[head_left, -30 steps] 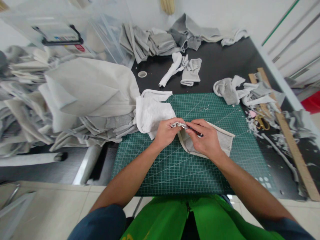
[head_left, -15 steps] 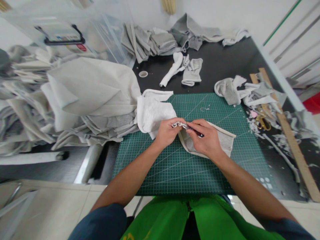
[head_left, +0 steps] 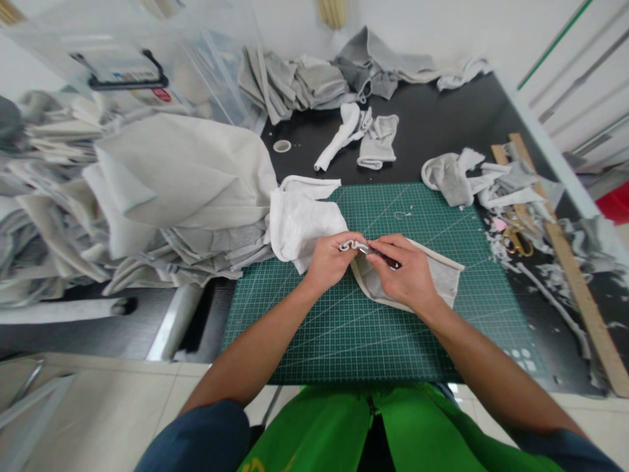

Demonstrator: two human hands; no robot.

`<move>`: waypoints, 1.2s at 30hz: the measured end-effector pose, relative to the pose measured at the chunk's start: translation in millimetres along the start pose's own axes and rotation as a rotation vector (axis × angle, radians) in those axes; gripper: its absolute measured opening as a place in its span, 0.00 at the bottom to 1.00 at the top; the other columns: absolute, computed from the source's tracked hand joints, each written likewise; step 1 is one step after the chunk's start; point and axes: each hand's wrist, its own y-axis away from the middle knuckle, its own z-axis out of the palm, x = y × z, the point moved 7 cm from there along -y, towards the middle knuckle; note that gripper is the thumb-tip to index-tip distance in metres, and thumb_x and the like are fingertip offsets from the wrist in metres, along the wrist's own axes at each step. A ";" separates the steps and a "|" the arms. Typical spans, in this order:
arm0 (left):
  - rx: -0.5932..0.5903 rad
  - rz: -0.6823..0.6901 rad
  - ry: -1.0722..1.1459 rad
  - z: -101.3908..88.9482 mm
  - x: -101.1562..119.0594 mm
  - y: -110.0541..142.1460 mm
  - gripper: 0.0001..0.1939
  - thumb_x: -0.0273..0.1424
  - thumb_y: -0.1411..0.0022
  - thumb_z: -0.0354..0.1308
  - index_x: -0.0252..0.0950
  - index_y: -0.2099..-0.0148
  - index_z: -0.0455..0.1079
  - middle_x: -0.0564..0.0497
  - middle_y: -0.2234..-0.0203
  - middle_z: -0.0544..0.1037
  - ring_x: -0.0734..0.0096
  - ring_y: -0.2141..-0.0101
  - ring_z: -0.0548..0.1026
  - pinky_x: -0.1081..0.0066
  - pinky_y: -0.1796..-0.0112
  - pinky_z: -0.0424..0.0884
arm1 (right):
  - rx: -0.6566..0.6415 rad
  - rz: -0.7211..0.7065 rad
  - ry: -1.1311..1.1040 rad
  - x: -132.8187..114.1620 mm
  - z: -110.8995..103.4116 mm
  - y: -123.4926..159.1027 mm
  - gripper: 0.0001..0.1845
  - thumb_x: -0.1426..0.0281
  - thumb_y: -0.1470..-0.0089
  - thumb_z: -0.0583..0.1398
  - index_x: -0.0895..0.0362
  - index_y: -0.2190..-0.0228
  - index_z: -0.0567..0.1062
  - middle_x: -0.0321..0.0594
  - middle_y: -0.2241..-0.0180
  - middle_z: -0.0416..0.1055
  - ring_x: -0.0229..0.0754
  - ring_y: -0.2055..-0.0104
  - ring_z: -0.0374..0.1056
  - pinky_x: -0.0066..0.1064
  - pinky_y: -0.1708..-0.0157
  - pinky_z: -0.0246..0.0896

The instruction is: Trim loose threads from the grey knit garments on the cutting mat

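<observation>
My left hand [head_left: 335, 260] is closed on the bunched edge of a light grey fabric piece [head_left: 443, 278], whose folded rim pokes up past the fingers. The rest of that piece lies open on the green cutting mat [head_left: 304, 341], beneath my right hand [head_left: 403, 267]. Between the fingers of my right hand is a small dark-handled tool [head_left: 392, 263] with a metal tip. That tip meets the fabric edge beside my left fingers; its exact kind is hard to make out. A white fabric piece [head_left: 307, 223] lies just beyond my left hand.
A large pile of grey fabric [head_left: 196, 170] covers the left side, before a clear plastic box [head_left: 122, 52]. More folded fabric [head_left: 314, 82] sits at the back. Gold-handled scissors [head_left: 517, 241], scraps and a wooden strip [head_left: 584, 295] lie on the right.
</observation>
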 end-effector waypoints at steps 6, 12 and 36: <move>0.004 -0.004 -0.012 0.2 -1.9 0.1 0.07 0.25 0.38 0.63 0.37 0.62 0.82 0.52 0.66 0.85 0.69 0.64 0.80 0.69 0.58 0.73 | -0.001 0.004 0.004 0.9 0.1 0.0 0.12 0.66 0.34 0.65 0.51 0.53 0.87 0.45 0.57 0.83 0.49 0.57 0.78 0.43 0.56 0.78; 0.004 -0.001 -0.029 0.8 -3.4 1.1 0.05 0.27 0.38 0.65 0.37 0.61 0.83 0.52 0.67 0.85 0.69 0.66 0.79 0.69 0.62 0.73 | 0.009 -0.011 0.001 -0.3 -1.2 -0.3 0.11 0.69 0.34 0.65 0.53 0.54 0.87 0.44 0.58 0.83 0.47 0.59 0.78 0.41 0.58 0.78; -0.001 -0.009 -0.065 1.8 -4.5 2.3 0.08 0.25 0.38 0.62 0.37 0.60 0.83 0.52 0.66 0.86 0.67 0.63 0.81 0.69 0.59 0.75 | -0.013 0.014 0.013 3.1 0.5 1.5 0.11 0.65 0.34 0.65 0.52 0.54 0.87 0.45 0.58 0.83 0.48 0.58 0.78 0.42 0.58 0.78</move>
